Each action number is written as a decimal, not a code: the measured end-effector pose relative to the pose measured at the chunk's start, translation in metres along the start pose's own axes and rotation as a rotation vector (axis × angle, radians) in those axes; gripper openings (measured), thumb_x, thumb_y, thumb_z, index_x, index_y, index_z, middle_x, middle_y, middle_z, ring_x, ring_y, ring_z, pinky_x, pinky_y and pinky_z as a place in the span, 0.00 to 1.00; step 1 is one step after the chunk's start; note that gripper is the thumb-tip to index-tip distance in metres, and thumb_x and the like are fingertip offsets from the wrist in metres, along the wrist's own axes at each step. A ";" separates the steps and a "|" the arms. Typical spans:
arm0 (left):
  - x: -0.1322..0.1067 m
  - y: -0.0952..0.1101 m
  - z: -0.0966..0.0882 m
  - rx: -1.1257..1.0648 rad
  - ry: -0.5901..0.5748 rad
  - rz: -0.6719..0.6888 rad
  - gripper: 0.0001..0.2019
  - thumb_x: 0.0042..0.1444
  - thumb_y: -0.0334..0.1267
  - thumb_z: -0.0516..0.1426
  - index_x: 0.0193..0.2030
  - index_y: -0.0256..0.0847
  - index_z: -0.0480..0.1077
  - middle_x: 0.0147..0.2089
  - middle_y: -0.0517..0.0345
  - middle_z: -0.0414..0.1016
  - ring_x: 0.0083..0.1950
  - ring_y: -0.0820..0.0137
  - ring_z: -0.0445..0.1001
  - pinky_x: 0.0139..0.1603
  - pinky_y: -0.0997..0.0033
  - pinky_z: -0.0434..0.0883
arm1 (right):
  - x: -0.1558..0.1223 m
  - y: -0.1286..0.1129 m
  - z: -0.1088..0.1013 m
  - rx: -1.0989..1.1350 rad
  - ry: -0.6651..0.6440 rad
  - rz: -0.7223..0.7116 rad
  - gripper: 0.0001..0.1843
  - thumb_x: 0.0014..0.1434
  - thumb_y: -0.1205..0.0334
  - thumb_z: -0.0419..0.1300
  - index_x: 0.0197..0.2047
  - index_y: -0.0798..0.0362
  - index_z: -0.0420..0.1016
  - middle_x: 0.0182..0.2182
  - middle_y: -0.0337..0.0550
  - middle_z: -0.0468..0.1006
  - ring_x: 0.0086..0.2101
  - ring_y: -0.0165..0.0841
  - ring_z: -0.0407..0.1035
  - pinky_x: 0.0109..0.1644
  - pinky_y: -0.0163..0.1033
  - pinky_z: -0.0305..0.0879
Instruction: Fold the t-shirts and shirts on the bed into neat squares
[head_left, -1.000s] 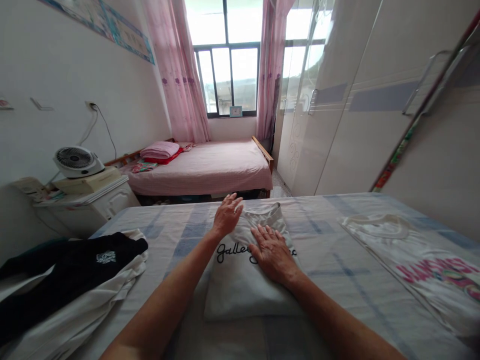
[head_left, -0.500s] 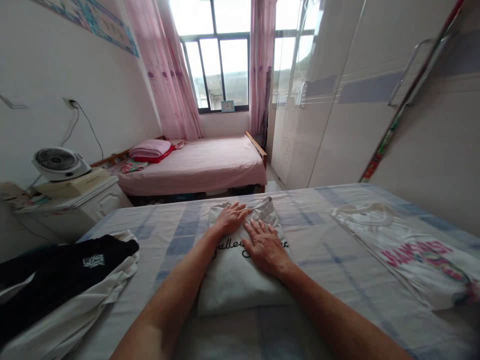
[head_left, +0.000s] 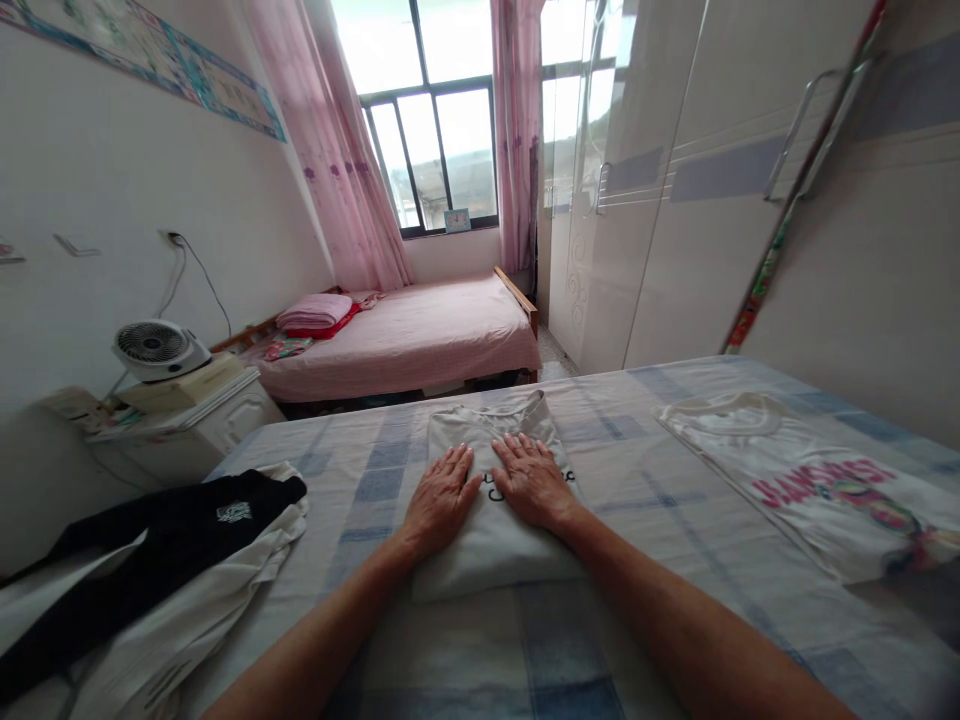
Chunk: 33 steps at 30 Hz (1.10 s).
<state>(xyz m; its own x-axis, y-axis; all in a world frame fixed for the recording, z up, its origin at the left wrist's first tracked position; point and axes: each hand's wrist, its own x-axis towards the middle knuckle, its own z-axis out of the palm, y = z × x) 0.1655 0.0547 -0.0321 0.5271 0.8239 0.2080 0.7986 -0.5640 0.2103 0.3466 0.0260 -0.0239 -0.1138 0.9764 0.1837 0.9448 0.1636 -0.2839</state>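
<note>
A pale grey shirt [head_left: 495,565] with black script lettering lies folded on the bed in front of me, its collar at the far end. My left hand [head_left: 441,497] rests flat on its left half, fingers outstretched. Flat on the right half is my right hand [head_left: 531,478], its fingers also stretched out and a little apart. The two thumbs nearly meet over the lettering and cover most of it. Neither hand grips the cloth.
A folded white T-shirt [head_left: 817,480] with pink print lies to the right. Black and white clothing [head_left: 172,540] lies to the left on the checked bedsheet [head_left: 630,640]. Beyond stand a pink bed [head_left: 420,325], a fan [head_left: 159,348] on a cabinet, and a wardrobe [head_left: 675,180].
My left hand has slid back toward me and left, from near the collar to the shirt's left half. The right hand stays flat in nearly the same place. The view has turned slightly left.
</note>
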 end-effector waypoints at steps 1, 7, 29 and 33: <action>-0.010 -0.006 -0.003 0.004 -0.025 -0.016 0.28 0.65 0.49 0.39 0.66 0.38 0.55 0.69 0.49 0.52 0.70 0.64 0.48 0.68 0.59 0.49 | 0.000 0.000 -0.001 0.002 -0.010 0.002 0.31 0.64 0.47 0.39 0.66 0.50 0.55 0.66 0.46 0.54 0.64 0.42 0.44 0.65 0.50 0.35; -0.015 -0.011 -0.041 0.010 -0.070 -0.140 0.26 0.65 0.49 0.39 0.63 0.39 0.60 0.67 0.49 0.57 0.69 0.62 0.53 0.66 0.57 0.54 | 0.012 0.014 -0.017 -0.032 0.013 0.126 0.31 0.64 0.52 0.40 0.64 0.60 0.59 0.65 0.53 0.55 0.64 0.42 0.47 0.64 0.48 0.42; -0.077 0.014 -0.028 -0.020 -0.137 0.049 0.33 0.63 0.54 0.42 0.68 0.36 0.49 0.71 0.44 0.46 0.71 0.62 0.44 0.69 0.58 0.47 | -0.054 0.041 -0.027 -0.138 -0.089 0.085 0.33 0.65 0.48 0.39 0.67 0.57 0.53 0.66 0.50 0.51 0.65 0.38 0.43 0.66 0.48 0.39; -0.094 0.023 -0.044 0.047 -0.112 0.157 0.34 0.57 0.52 0.52 0.67 0.38 0.53 0.70 0.44 0.48 0.71 0.58 0.44 0.69 0.52 0.45 | -0.072 0.056 -0.045 -0.086 0.043 0.149 0.30 0.65 0.53 0.42 0.64 0.61 0.59 0.63 0.55 0.58 0.63 0.38 0.49 0.64 0.45 0.46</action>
<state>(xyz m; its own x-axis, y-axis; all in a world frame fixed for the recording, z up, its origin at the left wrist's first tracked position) 0.1213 -0.0385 -0.0049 0.6731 0.7287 0.1262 0.7154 -0.6848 0.1385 0.4212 -0.0419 -0.0108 0.0408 0.9816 0.1865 0.9732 0.0032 -0.2300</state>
